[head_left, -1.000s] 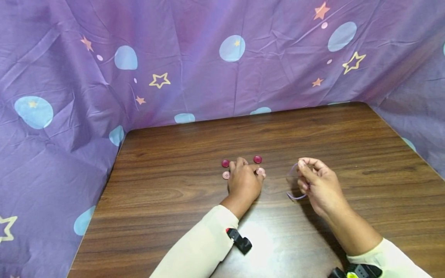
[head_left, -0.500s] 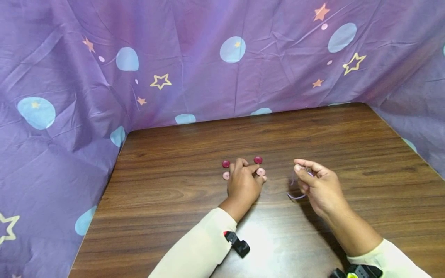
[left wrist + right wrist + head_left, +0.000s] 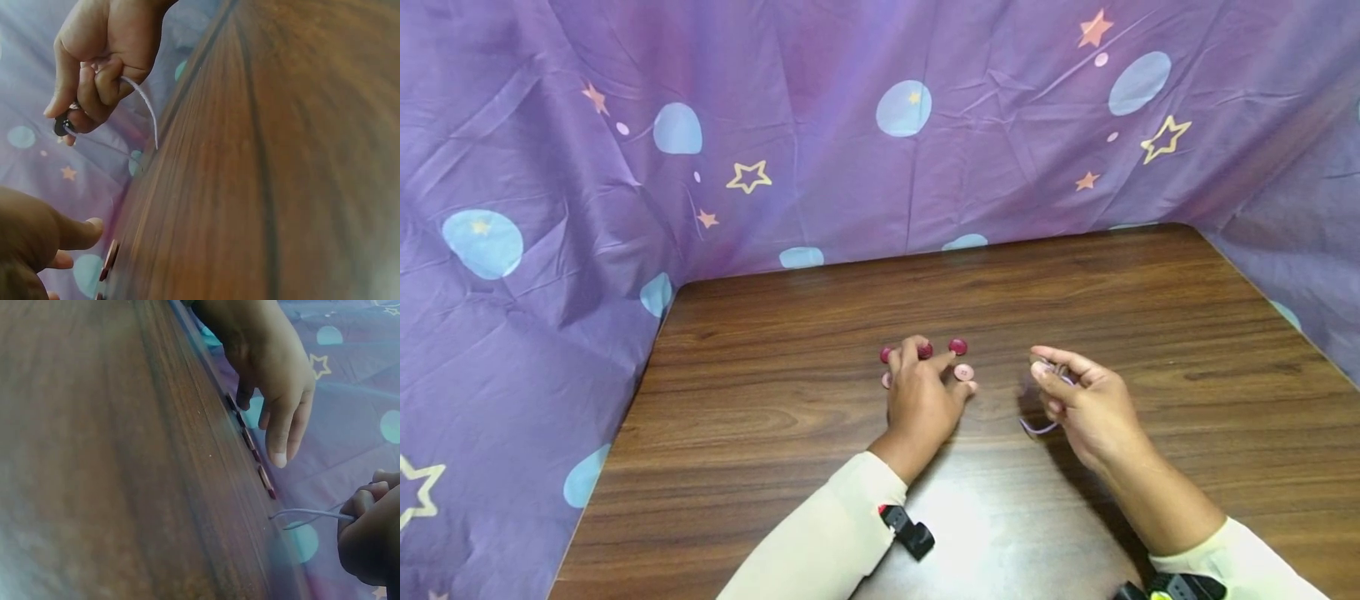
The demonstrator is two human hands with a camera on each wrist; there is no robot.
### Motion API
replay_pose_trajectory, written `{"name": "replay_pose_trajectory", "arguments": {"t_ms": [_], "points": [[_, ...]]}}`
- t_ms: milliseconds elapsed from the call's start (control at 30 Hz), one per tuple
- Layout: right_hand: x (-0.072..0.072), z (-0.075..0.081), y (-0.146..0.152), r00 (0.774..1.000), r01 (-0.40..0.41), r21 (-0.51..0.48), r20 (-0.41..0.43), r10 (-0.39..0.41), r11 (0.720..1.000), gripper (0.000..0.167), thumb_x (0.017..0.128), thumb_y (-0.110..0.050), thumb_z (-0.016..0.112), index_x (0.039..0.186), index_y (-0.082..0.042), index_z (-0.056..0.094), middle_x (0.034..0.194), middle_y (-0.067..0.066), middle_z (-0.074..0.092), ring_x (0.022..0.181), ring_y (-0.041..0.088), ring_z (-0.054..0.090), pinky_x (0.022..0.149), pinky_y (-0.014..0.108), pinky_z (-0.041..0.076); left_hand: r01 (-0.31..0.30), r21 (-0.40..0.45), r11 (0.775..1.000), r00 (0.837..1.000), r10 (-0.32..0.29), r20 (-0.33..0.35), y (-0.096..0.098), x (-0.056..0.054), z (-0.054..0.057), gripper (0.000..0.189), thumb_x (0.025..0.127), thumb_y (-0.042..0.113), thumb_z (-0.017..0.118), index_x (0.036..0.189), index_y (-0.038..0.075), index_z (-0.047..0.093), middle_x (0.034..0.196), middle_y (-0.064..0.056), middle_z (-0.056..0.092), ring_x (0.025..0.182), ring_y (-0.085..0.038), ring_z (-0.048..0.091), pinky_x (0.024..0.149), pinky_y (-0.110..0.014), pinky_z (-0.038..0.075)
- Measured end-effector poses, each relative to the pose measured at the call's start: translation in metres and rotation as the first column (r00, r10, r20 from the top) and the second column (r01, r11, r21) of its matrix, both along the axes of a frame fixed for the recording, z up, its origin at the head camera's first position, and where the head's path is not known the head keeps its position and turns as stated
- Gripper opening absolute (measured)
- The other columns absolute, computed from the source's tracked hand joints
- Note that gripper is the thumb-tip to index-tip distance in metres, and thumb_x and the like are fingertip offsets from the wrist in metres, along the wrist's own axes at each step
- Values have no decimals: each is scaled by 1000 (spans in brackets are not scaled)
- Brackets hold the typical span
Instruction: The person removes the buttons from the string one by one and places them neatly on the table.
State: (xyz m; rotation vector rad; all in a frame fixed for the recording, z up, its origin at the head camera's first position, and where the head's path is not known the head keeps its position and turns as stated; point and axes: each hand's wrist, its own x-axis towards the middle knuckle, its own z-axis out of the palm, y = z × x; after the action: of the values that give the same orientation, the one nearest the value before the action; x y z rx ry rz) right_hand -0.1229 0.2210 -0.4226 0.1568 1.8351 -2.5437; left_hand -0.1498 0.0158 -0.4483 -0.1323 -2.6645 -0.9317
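Observation:
My left hand (image 3: 921,400) is over a small group of buttons, fingers spread and slightly bent, with nothing gripped. Around its fingers lie a dark red button (image 3: 957,347), another dark red button (image 3: 926,350) partly covered by a finger, and a pink button (image 3: 963,372). At its left side, a third dark red button (image 3: 886,355) and a pink one are partly hidden. My right hand (image 3: 1093,412), raised over the table, pinches a dark button (image 3: 61,124) between thumb and forefinger. A thin purple cord (image 3: 1039,429) runs from that button and hangs out below the curled fingers.
The brown wooden table (image 3: 760,350) stretches around both hands. A purple curtain (image 3: 820,125) with stars and blue spots hangs behind and beside it. Each wrist carries a black strapped device, such as the left one (image 3: 910,533).
My left hand has shifted slightly left, showing another dark red button by its fingertips and covering more of the left-hand pink one. My right fingertips have moved slightly left and down, still pinching.

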Motion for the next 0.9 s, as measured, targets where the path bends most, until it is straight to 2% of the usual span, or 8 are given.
{"name": "replay_pose_trajectory", "arguments": {"t_ms": [33,133,267,333,467,600,733,900], "points": [[0,0,0,1000,-5,-7,2,5,1000,32,104,6,66,106,-22,81,84,-10,67,62,3,49,54,16,42,5,12,1000,1000,-5,7,-1,2,5,53,75,33,99,125,21,85,135,-9,65,122,-32,55,91,-48,52],[0,0,-1,1000,-15,-31,10,15,999,30,103,7,66,106,-20,77,86,-10,70,61,3,49,54,15,42,21,36,999,1000,-21,-10,-5,3,7,49,76,29,99,122,20,85,132,-10,66,123,-34,55,99,-52,54],[0,-1,-1,999,-29,-51,21,30,998,27,102,11,64,109,-15,68,88,-8,76,59,3,49,52,16,42,45,73,996,998,-42,-54,-11,6,4,47,76,24,100,121,16,86,132,-11,68,127,-35,57,114,-52,52],[0,-1,-2,999,-40,-54,26,41,998,26,102,12,64,109,-13,64,90,-7,79,58,3,50,51,16,42,53,92,994,996,-46,-79,-15,8,4,49,76,23,100,121,14,85,134,-12,68,129,-35,59,117,-50,50],[1,-1,-3,998,-61,-32,30,62,998,24,102,11,64,109,-13,64,93,-7,80,57,3,49,50,16,41,76,118,990,990,-60,-131,-21,12,3,50,78,23,100,123,10,84,134,-15,68,125,-35,61,109,-46,54],[2,-2,-4,996,-83,-5,12,83,997,24,103,9,64,108,-14,68,94,-8,80,55,2,47,48,16,40,103,129,986,985,-83,-154,-26,17,4,50,81,24,98,126,8,82,123,-13,69,115,-29,62,100,-42,56],[3,-2,-5,995,-103,-2,-8,103,995,26,104,8,63,109,-16,72,97,-8,80,55,2,48,48,15,40,112,158,981,983,-87,-160,-31,21,6,51,82,22,97,129,7,81,111,-9,67,107,-26,61,94,-40,56],[4,-2,-8,991,-132,12,-6,132,991,29,104,8,64,111,-18,75,99,-9,80,58,1,49,50,15,42,122,197,973,987,-97,-131,-38,26,7,57,82,21,96,134,7,77,109,-13,71,105,-28,65,93,-41,56]]}}
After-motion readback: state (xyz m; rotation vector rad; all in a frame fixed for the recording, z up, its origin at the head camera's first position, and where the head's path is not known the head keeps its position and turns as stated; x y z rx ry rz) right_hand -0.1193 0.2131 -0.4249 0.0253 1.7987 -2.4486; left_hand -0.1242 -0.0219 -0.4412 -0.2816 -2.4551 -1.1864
